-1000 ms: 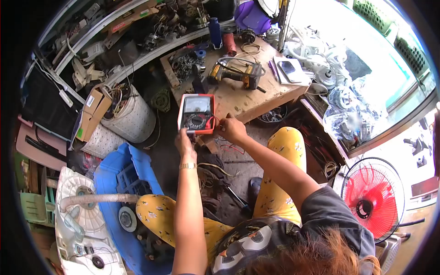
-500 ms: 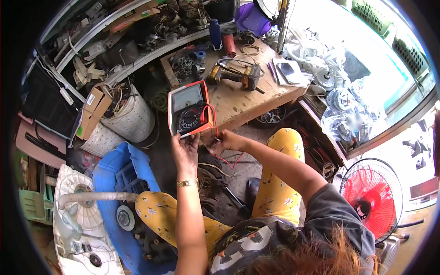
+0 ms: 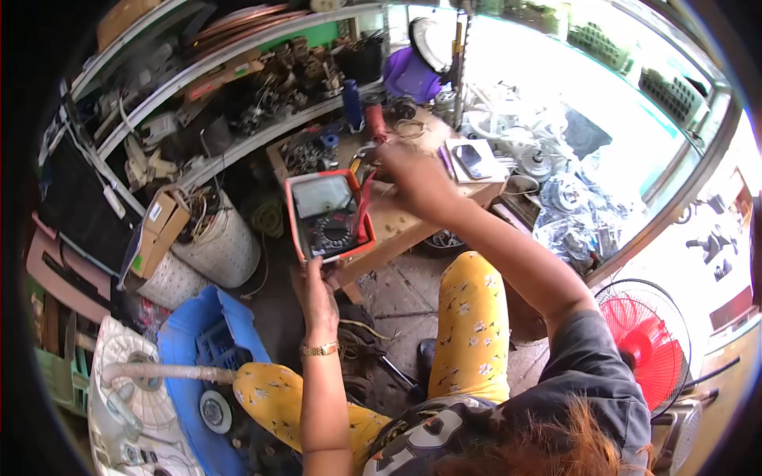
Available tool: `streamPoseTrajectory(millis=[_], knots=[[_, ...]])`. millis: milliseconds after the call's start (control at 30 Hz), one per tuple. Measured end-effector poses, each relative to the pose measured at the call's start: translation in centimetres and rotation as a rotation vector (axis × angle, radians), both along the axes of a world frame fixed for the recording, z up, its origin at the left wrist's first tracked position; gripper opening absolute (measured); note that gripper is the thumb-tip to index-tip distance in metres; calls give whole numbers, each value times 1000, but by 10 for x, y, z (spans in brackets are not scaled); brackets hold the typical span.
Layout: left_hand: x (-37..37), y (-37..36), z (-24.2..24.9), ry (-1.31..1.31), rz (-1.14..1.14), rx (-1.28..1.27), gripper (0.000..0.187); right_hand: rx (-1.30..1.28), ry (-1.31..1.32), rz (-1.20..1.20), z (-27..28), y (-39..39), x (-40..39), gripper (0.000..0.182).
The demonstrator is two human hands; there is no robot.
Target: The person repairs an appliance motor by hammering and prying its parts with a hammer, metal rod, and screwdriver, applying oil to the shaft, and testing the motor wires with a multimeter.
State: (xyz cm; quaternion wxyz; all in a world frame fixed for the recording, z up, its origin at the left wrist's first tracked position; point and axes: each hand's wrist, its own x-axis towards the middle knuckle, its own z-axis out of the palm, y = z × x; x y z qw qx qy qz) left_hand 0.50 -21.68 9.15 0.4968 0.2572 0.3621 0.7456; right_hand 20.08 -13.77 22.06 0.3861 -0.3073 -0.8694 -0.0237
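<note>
An analog multimeter in an orange-red case tilts up toward me, its dial below the meter face. My left hand grips the near edge of that case, thumb on top and the other fingers underneath. Red test leads run along the case's right side and up toward my right hand. This hand is raised over the wooden workbench, smeared by motion; I cannot tell what its fingers hold. It covers most of the yellow and black drill lying there.
On the bench lie a phone and a blue bottle. A blue plastic tub and a white washing-machine part stand at left. A red fan is at right. Shelves of parts line the back.
My right hand has risen from below the multimeter's right corner to over the bench. The multimeter and my left hand sit slightly lower in view, and the camera has shifted.
</note>
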Motion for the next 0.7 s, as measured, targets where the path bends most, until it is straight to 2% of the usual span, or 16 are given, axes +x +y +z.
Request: streamPoseTrajectory(millis=[67,100,167,200,233,333,467,633,700], knots=[[12,4,2,-53,-203,5,18,229,-241,348,12,-11,-13,57],[12,8,-2,-86,-330,60,20,219,-362,446,13,-15,-17,60],[13,24,-11,-159,-589,172,27,254,-503,495,6,-19,-12,58],[35,11,21,-193,-405,59,29,262,-567,517,8,-22,-7,56],[41,8,35,-192,-427,63,29,268,-631,544,10,-23,0,53],[52,9,51,-169,-448,69,30,421,-625,433,5,-16,17,55],[71,24,55,-116,-431,58,29,552,-625,264,4,-10,39,44],[99,40,91,-8,-467,28,28,711,-485,146,35,0,65,41],[110,52,103,61,-516,131,34,702,-485,67,59,10,80,42]])
